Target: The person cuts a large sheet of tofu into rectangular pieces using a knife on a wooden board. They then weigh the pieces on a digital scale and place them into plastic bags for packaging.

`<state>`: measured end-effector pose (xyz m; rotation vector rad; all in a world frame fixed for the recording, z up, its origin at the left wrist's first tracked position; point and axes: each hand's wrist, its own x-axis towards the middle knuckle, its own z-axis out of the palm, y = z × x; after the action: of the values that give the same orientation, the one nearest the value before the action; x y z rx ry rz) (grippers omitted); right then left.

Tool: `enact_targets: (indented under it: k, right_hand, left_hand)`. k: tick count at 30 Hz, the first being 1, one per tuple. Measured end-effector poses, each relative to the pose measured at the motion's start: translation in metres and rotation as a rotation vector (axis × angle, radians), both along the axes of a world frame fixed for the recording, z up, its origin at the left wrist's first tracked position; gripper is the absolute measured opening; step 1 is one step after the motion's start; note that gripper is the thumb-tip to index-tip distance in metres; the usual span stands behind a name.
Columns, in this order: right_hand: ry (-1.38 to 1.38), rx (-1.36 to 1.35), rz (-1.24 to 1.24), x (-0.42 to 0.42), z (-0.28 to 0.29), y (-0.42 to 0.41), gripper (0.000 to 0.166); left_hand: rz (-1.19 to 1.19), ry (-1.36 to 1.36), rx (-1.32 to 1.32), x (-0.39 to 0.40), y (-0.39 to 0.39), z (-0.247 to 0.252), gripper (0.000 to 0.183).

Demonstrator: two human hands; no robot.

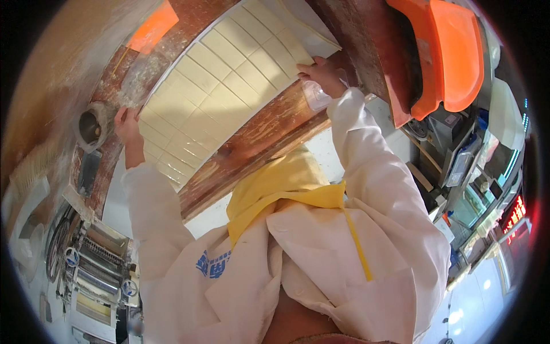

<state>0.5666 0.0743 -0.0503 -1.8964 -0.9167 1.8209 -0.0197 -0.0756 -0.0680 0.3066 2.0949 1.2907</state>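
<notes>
A long pale yellow sheet of dough [223,86], divided by lines into rectangular pieces, lies across a worn red-brown wooden table. Clear film shines over its near left part. At the sheet's left end is my left hand [129,125], its fingertips bent at the edge; whether they pinch anything is not clear. My right hand [321,75] touches the near right corner of the sheet with its fingers, and something thin and clear shows by the wrist. Below that hand a crumpled piece of clear plastic [316,95] rests on the table.
An orange flat scraper or card [154,26] lies on the flour-dusted far side. A metal container in a plastic bag [90,128] stands left of my left hand. An orange plastic chair or tub [459,56] is at the upper right. A machine with rollers [99,273] stands at lower left.
</notes>
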Motion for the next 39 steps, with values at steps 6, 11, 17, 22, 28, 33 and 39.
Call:
enact_targets:
  k: [6, 11, 17, 22, 28, 33, 39]
  right_hand:
    - [-0.001, 0.102, -0.219, -0.026, 0.01, -0.018, 0.026]
    - [-0.034, 0.118, -0.482, -0.041, 0.002, -0.036, 0.024]
    - [-0.039, 0.215, -0.639, -0.06, -0.006, -0.04, 0.025]
    - [-0.119, 0.28, -0.582, -0.059, -0.006, -0.039, 0.026]
    - [-0.197, 0.224, -0.305, -0.018, 0.011, -0.012, 0.024]
    - [-0.162, 0.294, -0.235, -0.001, 0.02, 0.016, 0.021]
    - [-0.186, 0.423, -0.277, -0.01, 0.021, -0.005, 0.023]
  left_hand:
    - [-0.116, -0.012, -0.015, 0.02, -0.021, 0.028, 0.024]
    - [-0.069, 0.036, 0.006, 0.066, -0.028, 0.049, 0.02]
    - [-0.072, 0.011, 0.107, 0.121, -0.031, 0.061, 0.019]
    - [-0.187, -0.039, 0.13, 0.176, -0.02, 0.078, 0.018]
    - [-0.3, -0.172, 0.086, 0.212, -0.01, 0.095, 0.017]
    - [-0.389, -0.197, 0.052, 0.224, -0.011, 0.097, 0.016]
    - [-0.498, -0.286, 0.023, 0.249, -0.006, 0.09, 0.018]
